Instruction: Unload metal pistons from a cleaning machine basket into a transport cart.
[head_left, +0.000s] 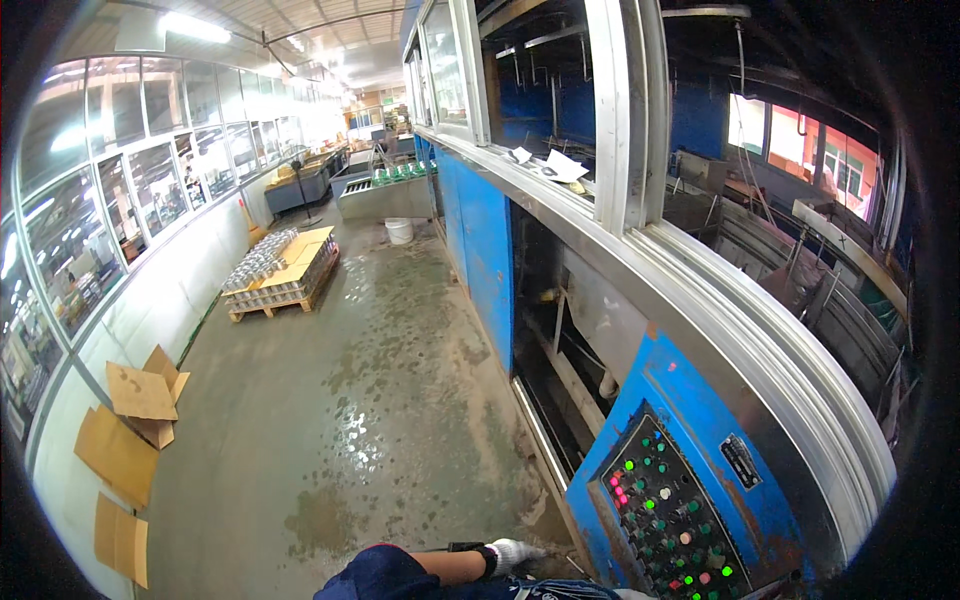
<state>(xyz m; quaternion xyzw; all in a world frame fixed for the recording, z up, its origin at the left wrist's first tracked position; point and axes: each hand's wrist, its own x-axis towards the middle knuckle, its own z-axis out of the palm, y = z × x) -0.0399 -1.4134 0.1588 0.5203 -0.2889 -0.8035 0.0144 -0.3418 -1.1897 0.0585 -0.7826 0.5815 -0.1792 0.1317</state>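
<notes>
My left hand [512, 554], in a white knit glove, reaches across my front at the bottom edge, below a dark blue sleeve [375, 575] and a dark band at the wrist. Its fingers are blurred, so I cannot tell whether they hold anything. Just right of it stands a blue machine cabinet with a sloping black control panel [675, 510], set with green, red and white lit buttons. The hand appears apart from the panel. My right hand does not show; a pale sliver at the lower edge is too small to make out.
A long blue machine [480, 240] with sliding window frames [620, 120] runs along the right. On the wet floor [360, 400] stand a pallet of metal cans [285, 265] and a white bucket [399, 231]. Flattened cardboard [115, 455] leans on the left wall. Papers [565, 167] lie on the sill.
</notes>
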